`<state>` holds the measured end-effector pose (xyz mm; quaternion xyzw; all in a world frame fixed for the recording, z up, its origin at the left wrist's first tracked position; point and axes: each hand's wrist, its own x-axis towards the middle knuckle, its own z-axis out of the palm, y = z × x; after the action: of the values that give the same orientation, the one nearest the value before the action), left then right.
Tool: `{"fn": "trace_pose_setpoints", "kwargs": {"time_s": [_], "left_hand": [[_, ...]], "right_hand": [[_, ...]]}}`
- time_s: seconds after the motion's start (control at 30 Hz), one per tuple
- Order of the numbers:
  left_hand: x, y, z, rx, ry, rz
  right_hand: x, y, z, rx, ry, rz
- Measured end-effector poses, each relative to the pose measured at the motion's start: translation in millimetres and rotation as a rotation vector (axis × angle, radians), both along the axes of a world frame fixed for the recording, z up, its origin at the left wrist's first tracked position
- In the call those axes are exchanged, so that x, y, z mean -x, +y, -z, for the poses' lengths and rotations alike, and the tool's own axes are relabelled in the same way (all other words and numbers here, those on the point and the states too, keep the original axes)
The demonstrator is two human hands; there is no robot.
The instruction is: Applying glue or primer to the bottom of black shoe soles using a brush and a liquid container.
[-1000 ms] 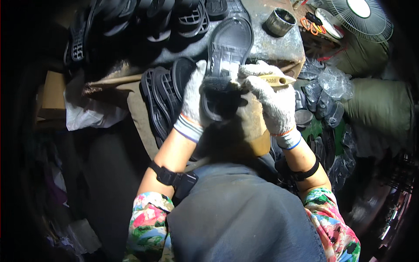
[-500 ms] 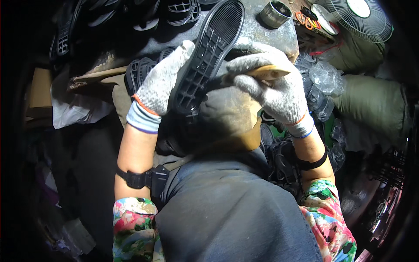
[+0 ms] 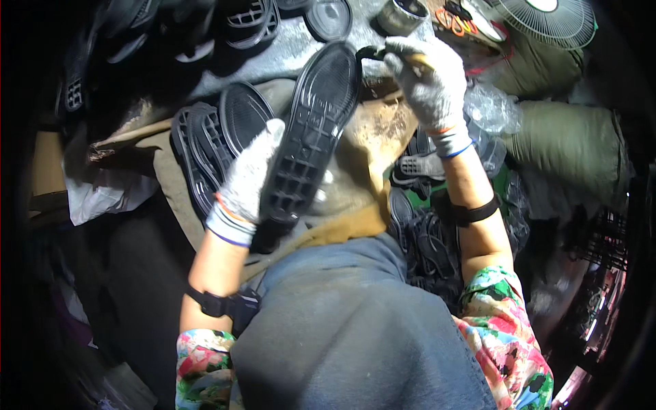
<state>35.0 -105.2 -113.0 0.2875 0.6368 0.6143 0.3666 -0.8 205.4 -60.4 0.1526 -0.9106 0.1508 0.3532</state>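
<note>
A black shoe sole (image 3: 316, 126) stands tilted over my lap, its gridded inner side up and glossy. My left hand (image 3: 254, 171), in a pale knit glove, grips its left edge; the fingers behind are hidden. In my gloved right hand (image 3: 429, 80) is a brush (image 3: 370, 53) with a wooden handle and dark bristles. Its bristle end is at the upper right edge of the sole; whether it touches cannot be made out. Left of the sole, several more black soles (image 3: 205, 147) lean together on a cloth.
A grey pot (image 3: 402, 18) stands on the bench (image 3: 287, 51) at the far side, beside another sole (image 3: 329, 19). Orange-handled scissors (image 3: 456, 20) and a fan (image 3: 547, 19) are at the far right. Black soles (image 3: 430, 239) lie piled right of my lap, near green sacks (image 3: 567, 143).
My right hand has moved the brush from the sole's middle up to its far right edge. The sole now sits lower in view, and the whole view has shifted slightly.
</note>
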Motion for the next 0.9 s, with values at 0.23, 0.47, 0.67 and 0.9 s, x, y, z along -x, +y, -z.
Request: {"fn": "trace_pose_setpoints", "kwargs": {"time_s": [0.23,0.47,0.67,0.9], "left_hand": [[-41,16,47,-0.915,-1.329,-0.199],[-35,18,24,-0.933,-1.399,-0.342],[-28,18,36,-0.974,-1.266,-0.170],[-23,10,37,-0.830,-1.392,-0.285]], "right_hand": [[-8,-50,39,-0.008,-0.198,-0.344],[20,-43,22,-0.053,-0.196,-0.148],[24,-45,21,0.053,-0.210,-0.124],[-7,-58,9,0.050,-0.369,0.149]]}}
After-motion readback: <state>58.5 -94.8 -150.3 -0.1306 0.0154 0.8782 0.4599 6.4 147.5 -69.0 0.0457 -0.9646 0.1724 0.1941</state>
